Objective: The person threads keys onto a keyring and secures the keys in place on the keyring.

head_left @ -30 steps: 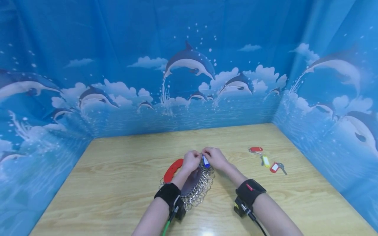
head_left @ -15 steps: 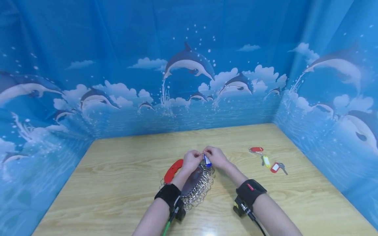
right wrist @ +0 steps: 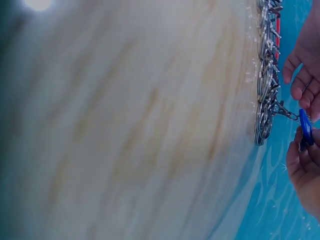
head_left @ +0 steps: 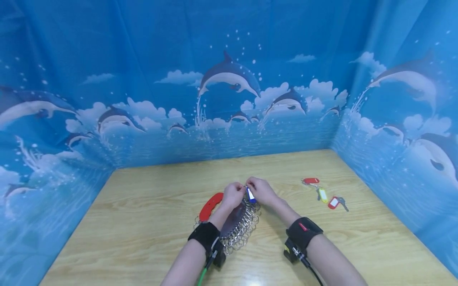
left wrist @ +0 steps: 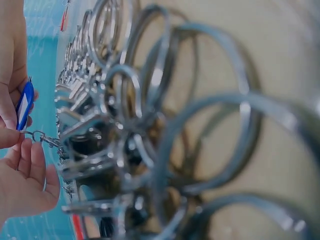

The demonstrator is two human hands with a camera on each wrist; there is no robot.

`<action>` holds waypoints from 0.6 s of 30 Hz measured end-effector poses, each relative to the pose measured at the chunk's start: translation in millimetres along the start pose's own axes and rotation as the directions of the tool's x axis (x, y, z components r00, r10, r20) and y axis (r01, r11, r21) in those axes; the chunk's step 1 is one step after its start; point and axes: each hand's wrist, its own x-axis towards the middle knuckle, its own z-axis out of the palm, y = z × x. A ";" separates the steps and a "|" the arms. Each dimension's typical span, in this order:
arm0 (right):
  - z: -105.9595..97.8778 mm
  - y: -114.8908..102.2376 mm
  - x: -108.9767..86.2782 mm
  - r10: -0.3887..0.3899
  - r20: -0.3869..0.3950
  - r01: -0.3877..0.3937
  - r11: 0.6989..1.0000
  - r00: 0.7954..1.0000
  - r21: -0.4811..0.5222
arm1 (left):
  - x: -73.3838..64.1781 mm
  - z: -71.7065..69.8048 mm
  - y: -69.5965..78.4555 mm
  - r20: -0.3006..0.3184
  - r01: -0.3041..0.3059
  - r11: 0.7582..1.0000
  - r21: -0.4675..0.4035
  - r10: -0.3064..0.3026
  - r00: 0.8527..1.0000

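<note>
A key holder lies on the table: a dark round plate [head_left: 231, 220] with a red handle [head_left: 210, 207] and many metal clasps and rings [head_left: 243, 232] along its edge. Over its far end my two hands meet. The left hand [head_left: 233, 194] pinches at a small split ring [left wrist: 36, 135], which joins a metal clasp [left wrist: 51, 141] of the holder. The right hand [head_left: 261, 190] holds a blue key tag [head_left: 251, 195] with a white label, its fingertips close against the left ones. Fingers partly hide the tag's ring; a key on it cannot be made out clearly.
To the right on the wooden table [head_left: 143, 206] lie a red key tag [head_left: 310, 180], a yellow key tag [head_left: 323, 195] and another red key tag [head_left: 333, 203], with keys beside them. A blue dolphin-print curtain [head_left: 143, 59] surrounds the table's back and sides.
Both hands stay almost in place at the far end of the holder. The blue tag tilts slightly between the fingers; its white label catches the light differently.
</note>
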 end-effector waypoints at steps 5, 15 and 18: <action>2.2 -0.5 -0.5 -0.115 -0.008 0.114 0.991 0.993 -0.072 | -0.4 -1.0 -0.9 -0.027 0.047 0.997 -0.056 -0.048 0.998; -1.9 -1.1 -2.3 -0.167 0.070 0.170 0.985 0.984 -0.038 | -2.9 -4.3 0.1 0.054 0.176 0.955 -0.240 -0.168 0.984; -3.0 0.2 -2.6 -0.173 0.086 0.176 0.984 0.981 -0.038 | -2.5 -3.8 0.1 0.057 0.183 0.955 -0.232 -0.175 0.983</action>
